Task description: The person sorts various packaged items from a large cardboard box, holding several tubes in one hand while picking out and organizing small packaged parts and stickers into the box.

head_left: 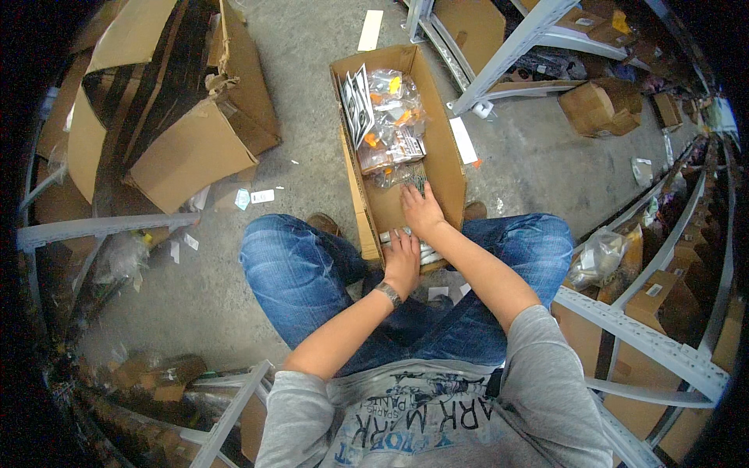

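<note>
A long open cardboard box [449,156] stands between my knees. My left hand [402,253], with a wristwatch, lies over white rolled or stacked items [427,254] at its near end, fingers stretched across them. Farther in, my right hand [424,210] reaches down with fingers apart, its tips at a dark striped piece [420,184] that it partly hides. Beyond the hands are clear plastic bags [382,82] with orange parts inside and a white-and-orange printed pack [404,147]. Black-and-white printed cards [357,105] lean against the box's left wall.
A large torn cardboard carton [187,156] stands open at the far left. Grey metal shelving [515,58] rises at the far right, with more racks [647,335] close by on the right. A smaller carton [601,108] and paper scraps [262,196] lie on the concrete floor.
</note>
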Tool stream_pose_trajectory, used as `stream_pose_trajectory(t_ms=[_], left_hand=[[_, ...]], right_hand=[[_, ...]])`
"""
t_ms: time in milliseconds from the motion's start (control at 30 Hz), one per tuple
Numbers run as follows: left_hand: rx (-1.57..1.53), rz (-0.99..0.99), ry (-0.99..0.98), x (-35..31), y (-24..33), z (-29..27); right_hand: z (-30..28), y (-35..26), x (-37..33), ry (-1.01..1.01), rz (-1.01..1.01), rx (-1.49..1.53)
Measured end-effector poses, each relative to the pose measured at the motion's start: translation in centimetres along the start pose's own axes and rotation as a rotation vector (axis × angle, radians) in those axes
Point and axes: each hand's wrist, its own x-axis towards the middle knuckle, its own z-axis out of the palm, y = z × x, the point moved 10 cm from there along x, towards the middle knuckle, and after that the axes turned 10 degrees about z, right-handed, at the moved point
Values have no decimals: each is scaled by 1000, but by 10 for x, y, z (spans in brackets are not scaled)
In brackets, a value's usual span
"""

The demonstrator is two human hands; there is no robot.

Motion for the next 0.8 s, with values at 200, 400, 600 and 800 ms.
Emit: stream_pose_trajectory(t_ms=[200,400,600,800], left_hand=[[-66,-10,-23,2,-2,1],[28,11,-38,6,4,16],[26,33,-35,2,6,6],[11,38,-46,1,6,-1]], right_hand=[[-30,13,10,117,100,546],[-29,-8,23,202,209,472],[-36,-15,6,277,86,375],[-41,-29,-5,211,-153,329]])
